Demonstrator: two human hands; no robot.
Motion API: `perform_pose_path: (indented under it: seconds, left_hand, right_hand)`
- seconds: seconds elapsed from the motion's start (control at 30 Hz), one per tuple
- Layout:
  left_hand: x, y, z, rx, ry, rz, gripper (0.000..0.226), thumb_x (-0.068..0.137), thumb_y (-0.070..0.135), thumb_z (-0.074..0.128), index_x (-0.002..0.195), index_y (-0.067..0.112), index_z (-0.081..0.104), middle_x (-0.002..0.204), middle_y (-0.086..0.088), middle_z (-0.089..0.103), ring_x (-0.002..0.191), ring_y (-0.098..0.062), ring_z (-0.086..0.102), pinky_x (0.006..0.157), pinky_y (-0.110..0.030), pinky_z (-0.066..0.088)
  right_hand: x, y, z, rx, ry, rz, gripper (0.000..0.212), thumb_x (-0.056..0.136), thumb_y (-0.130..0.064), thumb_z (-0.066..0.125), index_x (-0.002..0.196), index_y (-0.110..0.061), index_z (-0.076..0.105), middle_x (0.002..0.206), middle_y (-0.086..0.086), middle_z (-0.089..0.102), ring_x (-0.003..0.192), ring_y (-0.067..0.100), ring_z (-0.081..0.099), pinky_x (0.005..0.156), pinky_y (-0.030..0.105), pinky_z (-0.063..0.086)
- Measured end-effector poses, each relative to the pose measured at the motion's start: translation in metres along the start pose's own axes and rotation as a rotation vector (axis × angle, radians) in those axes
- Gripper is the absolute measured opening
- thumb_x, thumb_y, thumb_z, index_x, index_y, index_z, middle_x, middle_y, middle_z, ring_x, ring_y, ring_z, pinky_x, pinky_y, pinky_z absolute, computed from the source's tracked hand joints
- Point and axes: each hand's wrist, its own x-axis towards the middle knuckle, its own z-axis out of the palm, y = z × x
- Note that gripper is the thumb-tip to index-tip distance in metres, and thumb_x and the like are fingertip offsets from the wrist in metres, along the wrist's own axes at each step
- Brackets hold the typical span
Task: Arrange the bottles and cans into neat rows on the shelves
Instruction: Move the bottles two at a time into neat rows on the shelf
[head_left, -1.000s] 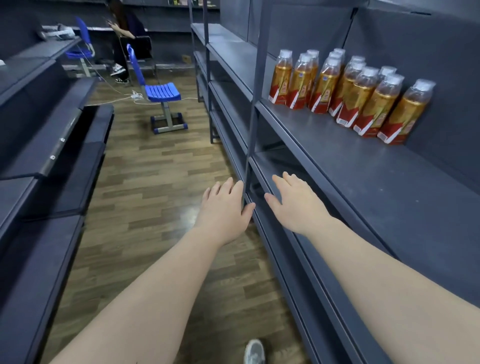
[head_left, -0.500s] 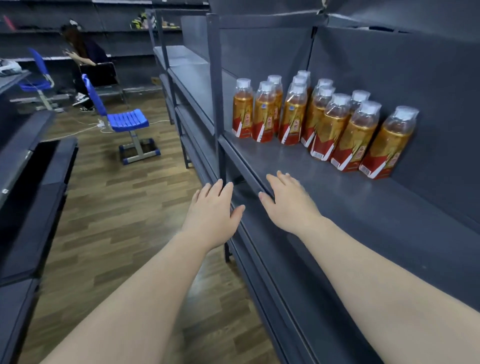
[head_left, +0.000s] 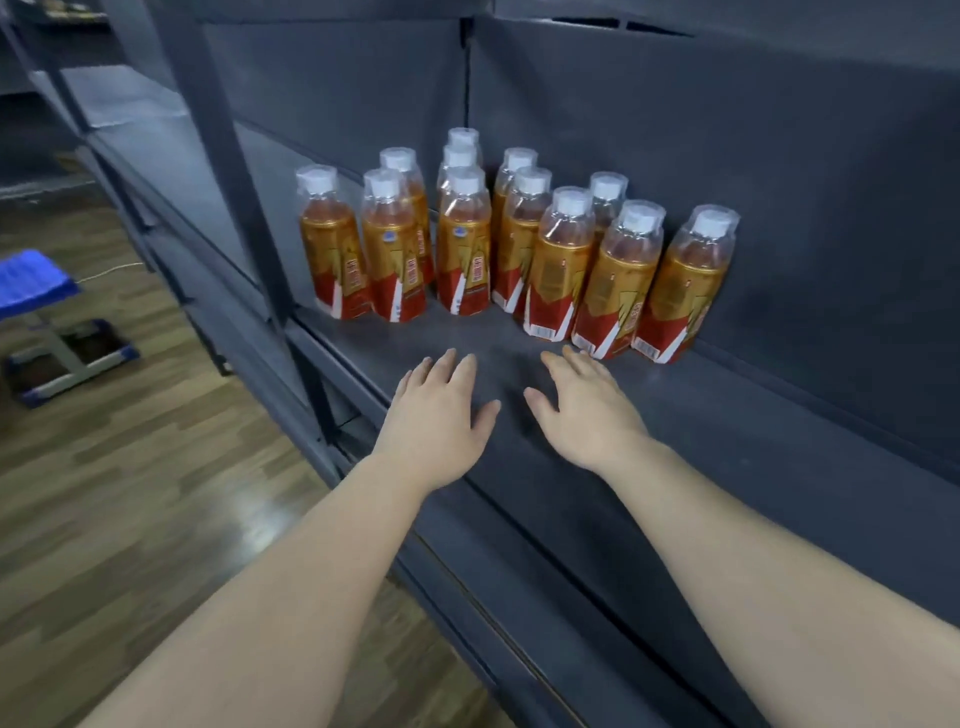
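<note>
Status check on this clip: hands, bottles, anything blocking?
Left hand open, right hand open, both above the shelf, holding nothing. Amber drink bottles upright, loosely clustered against the back panel. Nothing between hands and bottles.

Two hands reach over a dark gray shelf (head_left: 727, 431). The left hand (head_left: 441, 421) and the right hand (head_left: 587, 415) are flat with fingers spread, holding nothing. Near them stand orange bottles (head_left: 519, 244) with white caps. A blue chair (head_left: 36, 283) sits on the wood floor (head_left: 130, 467).
</note>
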Motion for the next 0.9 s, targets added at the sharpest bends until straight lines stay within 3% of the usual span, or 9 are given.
perform_pose_path:
  seconds: [0.23, 0.4, 0.57, 0.73, 0.9]
  left_hand:
    - [0.076, 0.002, 0.015, -0.138, -0.083, 0.130, 0.067, 0.102, 0.046, 0.043, 0.157, 0.015, 0.021, 0.165, -0.010, 0.019, 0.152, -0.030, 0.014, 0.124, -0.042, 0.015]
    - [0.113, 0.020, 0.018, -0.298, -0.058, 0.197, 0.069, 0.100, 0.042, 0.051, 0.157, 0.016, 0.022, 0.160, -0.004, 0.030, 0.148, -0.026, 0.026, 0.120, -0.042, 0.026]
    - [0.141, 0.034, 0.022, -0.545, -0.029, 0.121, 0.072, 0.094, 0.036, 0.064, 0.152, 0.020, 0.025, 0.150, -0.005, 0.043, 0.136, -0.026, 0.045, 0.111, -0.047, 0.042]
    - [0.157, 0.041, 0.021, -0.636, -0.021, 0.073, 0.075, 0.093, 0.037, 0.066, 0.151, 0.017, 0.023, 0.147, -0.009, 0.044, 0.135, -0.028, 0.045, 0.108, -0.041, 0.041]
    - [0.169, 0.045, 0.020, -0.697, -0.011, 0.026, 0.089, 0.086, 0.039, 0.074, 0.152, 0.017, 0.020, 0.147, -0.012, 0.040, 0.132, -0.033, 0.046, 0.107, -0.045, 0.043]
  right_hand:
    - [0.023, 0.023, -0.004, 0.054, 0.135, 0.217, 0.058, 0.103, -0.044, 0.043, 0.155, -0.024, 0.030, 0.161, -0.001, 0.030, 0.150, 0.023, 0.022, 0.120, 0.039, 0.025]
    - [0.028, 0.035, -0.014, 0.149, 0.307, 0.396, 0.046, 0.100, -0.036, 0.054, 0.143, -0.021, 0.044, 0.144, 0.000, 0.047, 0.135, 0.022, 0.042, 0.106, 0.038, 0.043]
    - [0.040, 0.043, -0.018, 0.320, 0.440, 0.514, 0.065, 0.094, -0.038, 0.065, 0.147, -0.019, 0.033, 0.143, 0.002, 0.045, 0.132, 0.022, 0.046, 0.103, 0.041, 0.046]
    - [0.059, 0.040, -0.014, 0.441, 0.519, 0.530, 0.077, 0.091, -0.036, 0.070, 0.152, -0.019, 0.026, 0.147, 0.004, 0.041, 0.135, 0.022, 0.044, 0.109, 0.044, 0.044]
    - [0.077, 0.034, -0.009, 0.510, 0.591, 0.536, 0.079, 0.089, -0.035, 0.073, 0.150, -0.017, 0.027, 0.143, 0.004, 0.039, 0.130, 0.020, 0.045, 0.101, 0.035, 0.044]
